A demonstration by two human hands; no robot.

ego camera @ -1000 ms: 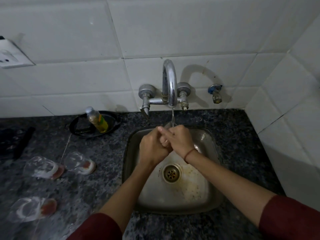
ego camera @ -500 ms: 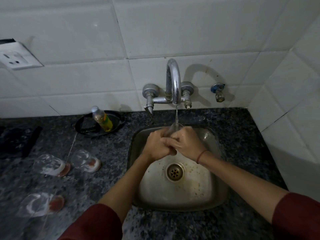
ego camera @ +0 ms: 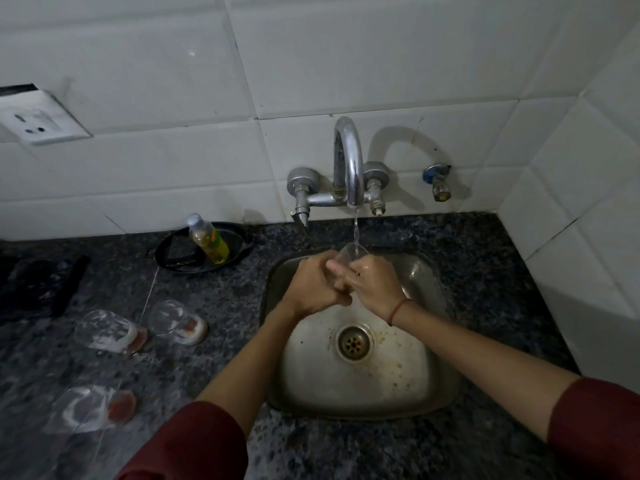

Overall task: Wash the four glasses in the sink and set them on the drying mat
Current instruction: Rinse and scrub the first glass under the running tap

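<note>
Glass raised into stream | left hand, right hand clamped round its base

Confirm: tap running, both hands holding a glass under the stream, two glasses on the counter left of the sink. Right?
Not quite. The head view shows three glasses on the counter left of the sink, not two. The rest holds: the tap runs, and the left hand and right hand hold a glass under the stream.
</note>
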